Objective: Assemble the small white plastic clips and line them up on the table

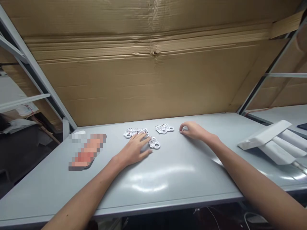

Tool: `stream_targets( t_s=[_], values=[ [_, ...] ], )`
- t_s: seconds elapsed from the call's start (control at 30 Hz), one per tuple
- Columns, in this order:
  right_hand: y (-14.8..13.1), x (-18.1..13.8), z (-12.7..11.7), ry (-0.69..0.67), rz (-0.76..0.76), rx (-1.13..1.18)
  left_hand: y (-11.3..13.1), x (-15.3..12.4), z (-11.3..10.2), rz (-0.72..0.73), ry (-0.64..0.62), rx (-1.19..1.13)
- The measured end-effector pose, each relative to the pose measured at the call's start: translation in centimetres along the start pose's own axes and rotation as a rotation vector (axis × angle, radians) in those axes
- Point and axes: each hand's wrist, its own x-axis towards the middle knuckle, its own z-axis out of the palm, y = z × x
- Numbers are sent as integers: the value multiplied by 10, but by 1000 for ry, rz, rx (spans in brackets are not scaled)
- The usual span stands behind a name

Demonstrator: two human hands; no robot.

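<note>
My left hand (135,148) lies spread and open on the grey table, palm down. Its fingertips reach a row of three small white cut-out pieces (128,133), each with a ring-shaped end and little reddish marks. Between its index finger and thumb lies another such white piece (154,143); whether the finger touches it I cannot tell. Further right, two more white pieces (165,128) overlap side by side. My right hand (192,130) rests just right of that pair, thumb and fingers pinched together. A tiny pale bit shows at its fingertips, too small to name.
A blurred-out flat object (88,151) lies on the table (168,179) at the left. White foam-like packaging (275,142) sits at the right edge. Cardboard sheets (153,89) wall off the back, with metal shelf posts (48,80) at both sides.
</note>
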Motion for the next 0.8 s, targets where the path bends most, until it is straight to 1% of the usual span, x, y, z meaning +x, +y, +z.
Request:
stream_targets(
  t_s=[0.13, 0.23, 0.3, 0.37, 0.43, 0.5, 0.57, 0.67, 0.8],
  values=[
    [-1, 1, -3, 16, 3, 24, 5, -1, -2, 27, -1, -21],
    [-8, 2, -4, 46, -10, 77, 11, -1, -4, 56, 3, -43],
    [-17, 1, -1, 74, -49, 184, 15, -2, -6, 88, 4, -58],
    [-30, 0, 5, 86, -114, 349, 20, -2, -9, 138, -8, -74],
    [-46, -3, 14, 79, -173, 537, 23, -3, -12, 189, -29, -87],
    [-60, -7, 23, 35, -195, 681, 25, -4, -14, 211, -54, -89],
    [-70, -11, 30, -24, -170, 788, 26, -5, -16, 196, -75, -91],
    [-75, -13, 35, -92, -138, 917, 24, -5, -14, 164, -87, -114],
    [-74, -11, 37, -60, -103, 1026, 20, -4, -10, 139, -68, -146]
  ],
)
